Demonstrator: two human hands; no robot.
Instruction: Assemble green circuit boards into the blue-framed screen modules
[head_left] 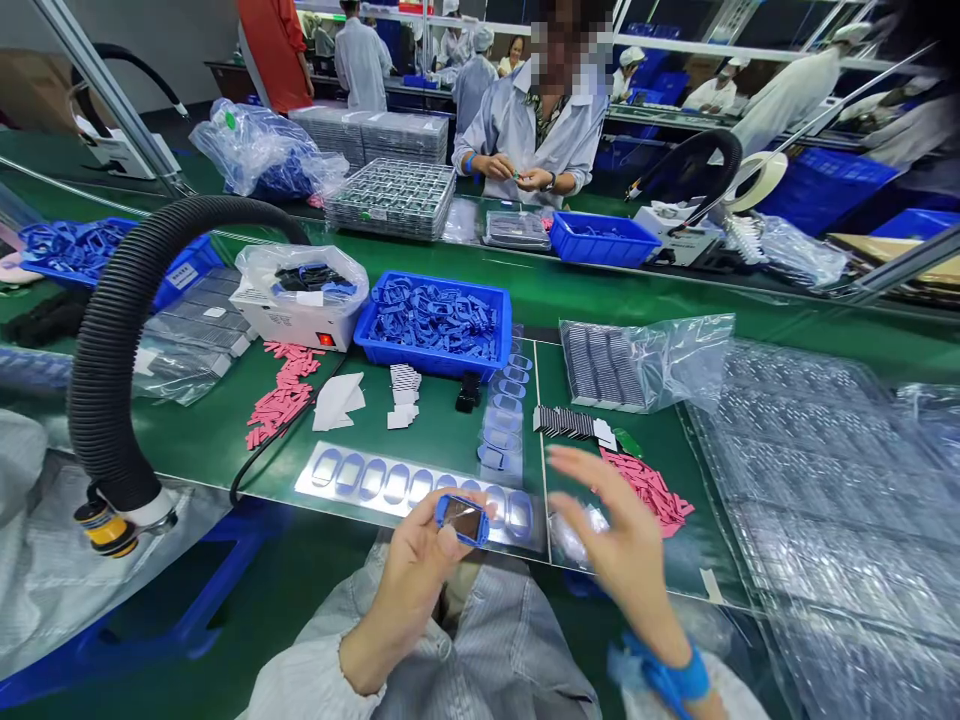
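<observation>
My left hand (pixel 420 580) grips a small blue-framed rectangular part (pixel 463 520) with a dark glossy centre, holding it just above a silver sheet with oval windows (pixel 412 490). My right hand (pixel 622 530) hangs open and slightly blurred to the right, fingers spread and holding nothing, with a blue band on its wrist. Closest to those fingers lie a heap of pink strips (pixel 652 490) and a small clear plastic piece (pixel 570 535). Clear blue-edged oval pieces (pixel 502 425) stand in a column beyond the sheet.
A blue tray of blue frames (pixel 435 325) sits beyond the hands beside a white box (pixel 292 315) holding a bag. A black ribbed hose (pixel 105 350) arches at left. Clear blister trays (pixel 825 500) cover the right side. A co-worker (pixel 532 130) works across the green bench.
</observation>
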